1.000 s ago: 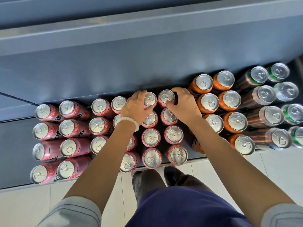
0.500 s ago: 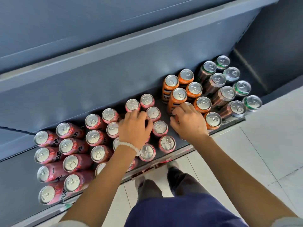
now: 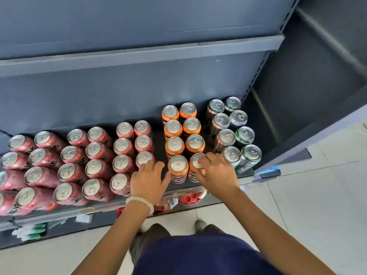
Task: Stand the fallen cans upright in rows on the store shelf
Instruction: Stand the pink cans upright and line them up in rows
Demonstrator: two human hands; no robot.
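All cans upright; right hand (image 3: 215,172) grips front orange can (image 3: 195,165), left hand (image 3: 150,179) open by shelf (image 3: 139,201) front edge; next, probably square that row.

A pale tiled floor (image 3: 317,205) lies below the shelf front; a red round plastic piece (image 3: 190,198) sits under its front edge.

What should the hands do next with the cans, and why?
Probably the right hand should nudge the front orange can under its fingers straight, into line behind the shelf edge. All the cans in view already stand upright in rows, and the left hand rests open beside the other front orange can.
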